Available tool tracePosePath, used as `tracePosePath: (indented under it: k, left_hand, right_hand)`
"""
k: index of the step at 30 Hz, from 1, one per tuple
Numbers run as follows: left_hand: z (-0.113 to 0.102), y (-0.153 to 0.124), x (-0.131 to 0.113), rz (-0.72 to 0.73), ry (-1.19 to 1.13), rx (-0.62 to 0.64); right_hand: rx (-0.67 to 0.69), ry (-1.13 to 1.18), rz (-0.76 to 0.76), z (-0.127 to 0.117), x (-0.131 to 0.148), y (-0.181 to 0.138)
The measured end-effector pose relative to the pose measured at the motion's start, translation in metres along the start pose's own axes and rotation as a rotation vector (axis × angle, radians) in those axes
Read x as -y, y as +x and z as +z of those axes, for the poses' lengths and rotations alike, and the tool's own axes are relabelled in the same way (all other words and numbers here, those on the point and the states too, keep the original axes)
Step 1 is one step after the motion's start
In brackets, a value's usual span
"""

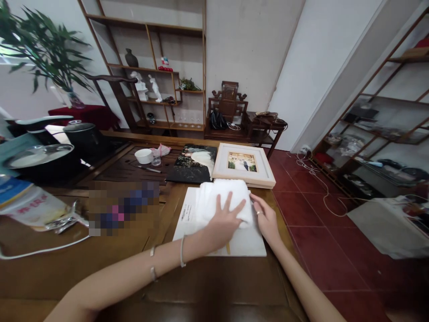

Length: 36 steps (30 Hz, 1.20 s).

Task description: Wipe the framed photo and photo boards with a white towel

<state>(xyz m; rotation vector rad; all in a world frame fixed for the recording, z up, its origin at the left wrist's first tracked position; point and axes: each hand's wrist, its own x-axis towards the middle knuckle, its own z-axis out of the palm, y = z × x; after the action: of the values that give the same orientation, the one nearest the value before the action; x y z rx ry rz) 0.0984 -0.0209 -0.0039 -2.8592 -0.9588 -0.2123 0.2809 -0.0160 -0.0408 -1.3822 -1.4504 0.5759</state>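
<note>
My left hand (225, 223) lies with spread fingers on a folded white cloth (231, 187), pressing it flat. Beneath the cloth is a white panel (250, 245) with small dark print near its left edge; the cloth and my hand cover much of it. At the panel's right edge, my right hand (267, 220) has its fingers bent around the side, their tips partly hidden. Just behind the cloth, a white-framed wedding photo (241, 163) lies on the table. Left of it is a dark photo print (192, 163) with a white dress in it.
On the left are a tea tray (117, 167) with a white bowl (144, 155), a lidded pot (36, 161), a dark kettle (80, 136), a plastic package (35, 208) and a white cable (50, 250). The wooden table (181, 286) ends just right of my right hand, above red floor tiles (315, 250).
</note>
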Motion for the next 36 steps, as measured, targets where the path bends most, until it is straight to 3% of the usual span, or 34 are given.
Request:
tracePosePath:
  k: [2,5,9,13,17,21,26,32,36]
  left_hand:
    - [-0.005,-0.010,-0.020,0.089,-0.005,-0.020]
    - [-0.013,-0.046,-0.046,0.227,-0.057,-0.084]
    - [-0.016,-0.096,-0.046,0.259,-0.120,-0.134]
    - [-0.014,-0.126,-0.013,0.094,-0.154,-0.025]
    - [-0.017,-0.149,0.021,-0.236,-0.097,0.131]
    - [-0.028,-0.176,0.035,-0.370,-0.004,0.080]
    - [-0.032,-0.194,0.029,-0.356,-0.080,-0.030]
    - [-0.024,-0.192,0.034,-0.412,-0.169,-0.148]
    - [-0.021,-0.211,0.043,-0.410,-0.202,-0.180]
  right_hand:
    - [-0.101,0.133,0.093,-0.001,-0.001,0.001]
    - [-0.100,0.297,0.139,0.000,-0.002,0.002]
    - [-0.059,0.264,0.096,0.001,0.002,0.001]
    - [-0.013,0.037,-0.011,0.000,0.007,-0.002]
    - [0.145,-0.270,-0.310,0.003,0.020,-0.009]
    - [0.478,-0.492,-0.514,0.013,0.044,-0.022]
    - [0.740,-0.683,-0.525,0.030,0.065,-0.039]
    - [0.728,-0.822,-0.624,0.036,0.059,-0.046]
    - [0.676,-0.915,-0.754,0.040,0.057,-0.053]
